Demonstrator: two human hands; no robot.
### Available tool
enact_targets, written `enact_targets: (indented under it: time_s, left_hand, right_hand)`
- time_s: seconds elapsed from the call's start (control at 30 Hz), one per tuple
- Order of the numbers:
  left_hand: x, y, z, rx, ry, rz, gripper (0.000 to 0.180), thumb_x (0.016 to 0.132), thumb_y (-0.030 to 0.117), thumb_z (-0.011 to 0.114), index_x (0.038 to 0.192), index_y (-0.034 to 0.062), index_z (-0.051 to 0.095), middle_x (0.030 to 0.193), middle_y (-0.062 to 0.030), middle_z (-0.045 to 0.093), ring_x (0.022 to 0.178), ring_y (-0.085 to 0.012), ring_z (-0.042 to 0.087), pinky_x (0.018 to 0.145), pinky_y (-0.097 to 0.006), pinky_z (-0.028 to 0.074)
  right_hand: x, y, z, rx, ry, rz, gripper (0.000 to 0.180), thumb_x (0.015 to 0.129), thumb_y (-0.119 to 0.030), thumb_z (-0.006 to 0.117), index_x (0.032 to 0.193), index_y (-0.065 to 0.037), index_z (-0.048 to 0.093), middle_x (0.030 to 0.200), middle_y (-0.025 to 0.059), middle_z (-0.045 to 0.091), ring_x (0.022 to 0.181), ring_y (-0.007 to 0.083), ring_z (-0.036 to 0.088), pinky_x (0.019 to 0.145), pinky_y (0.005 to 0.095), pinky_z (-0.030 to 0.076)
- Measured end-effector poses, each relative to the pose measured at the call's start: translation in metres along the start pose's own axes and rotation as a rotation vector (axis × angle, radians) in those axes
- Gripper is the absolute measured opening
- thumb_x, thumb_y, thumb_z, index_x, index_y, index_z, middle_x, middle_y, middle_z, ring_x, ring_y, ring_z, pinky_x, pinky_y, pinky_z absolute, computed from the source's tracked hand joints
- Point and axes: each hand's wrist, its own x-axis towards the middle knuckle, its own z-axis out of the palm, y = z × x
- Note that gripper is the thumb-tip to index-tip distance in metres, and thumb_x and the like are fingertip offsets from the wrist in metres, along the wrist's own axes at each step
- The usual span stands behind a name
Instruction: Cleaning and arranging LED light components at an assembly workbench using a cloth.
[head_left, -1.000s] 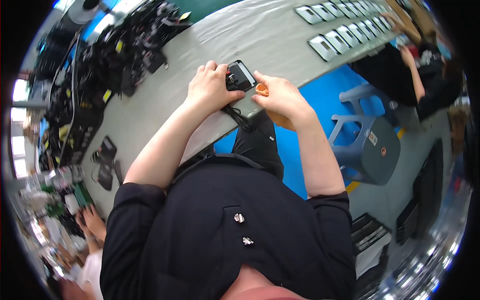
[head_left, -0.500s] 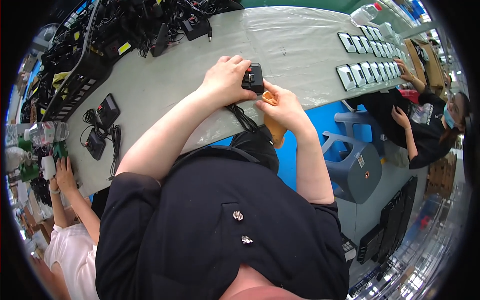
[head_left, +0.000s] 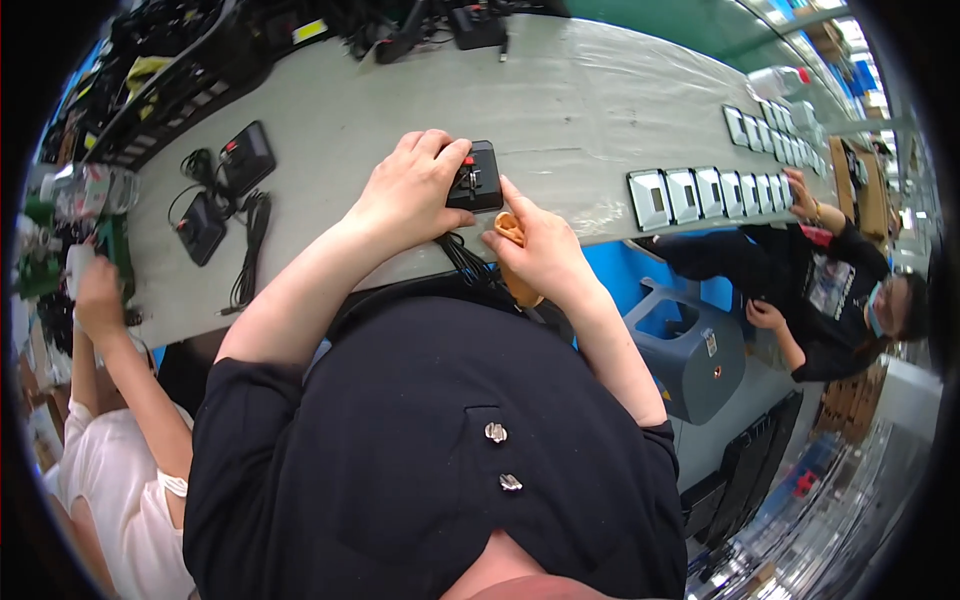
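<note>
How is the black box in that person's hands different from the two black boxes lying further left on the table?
The held black box sits between the left hand and right hand at the table's near edge; the two loose boxes lie untouched, flat on the grey table. The held box's cable runs down off the edge toward the person; theirs curl on the tabletop. All are small, black, rectangular and corded.

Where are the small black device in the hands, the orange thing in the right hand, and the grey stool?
small black device (head_left: pixel 478 178), head view, on its top face.
orange thing (head_left: pixel 510 228), head view, on its upper end.
grey stool (head_left: pixel 692 352), head view, on its seat.
</note>
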Motion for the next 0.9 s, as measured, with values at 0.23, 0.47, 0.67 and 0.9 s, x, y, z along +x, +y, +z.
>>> enact_targets:
  time_s: [0.23,0.47,0.67,0.9]
  left_hand:
    - [-0.032,-0.025,-0.01,0.07,0.149,-0.048,0.072,0.066,0.03,0.079,0.127,0.007,0.049,0.124,-0.0112,0.051,0.121,-0.0309,0.046,0.099,-0.043,0.042]
    - [-0.018,-0.037,-0.029,0.207,-0.004,-0.007,0.074,0.059,0.04,0.081,0.12,0.0071,0.056,0.111,-0.0088,0.06,0.111,-0.0283,0.052,0.102,-0.04,0.036]
    - [-0.014,-0.036,-0.031,0.269,-0.058,-0.061,0.071,0.062,0.045,0.078,0.12,0.01,0.057,0.131,-0.0134,0.05,0.134,-0.0331,0.034,0.112,-0.053,0.019]
    - [-0.031,-0.116,-0.036,0.285,0.093,-0.201,0.084,0.069,0.063,0.066,0.133,0.0131,0.048,0.141,-0.0058,0.045,0.138,-0.033,0.029,0.108,-0.067,0.009]
  right_hand:
    - [0.013,-0.029,0.026,-0.165,-0.058,-0.141,0.071,0.081,-0.027,0.068,0.135,0.007,0.036,0.095,0.0215,0.064,0.093,0.0361,0.062,0.081,0.0427,0.05]
    - [0.017,-0.037,0.029,-0.135,-0.065,-0.155,0.077,0.082,-0.026,0.068,0.138,0.008,0.029,0.092,0.0231,0.064,0.088,0.0403,0.062,0.077,0.0451,0.05]
    - [-0.004,-0.036,0.013,0.128,-0.128,-0.033,0.075,0.083,-0.021,0.068,0.144,-0.004,0.028,0.084,0.0183,0.064,0.078,0.0335,0.063,0.073,0.0396,0.049]
    - [-0.013,-0.05,-0.011,0.28,-0.119,-0.035,0.056,0.085,-0.009,0.065,0.136,-0.003,0.044,0.07,0.0062,0.055,0.063,0.0118,0.049,0.065,0.0256,0.046]
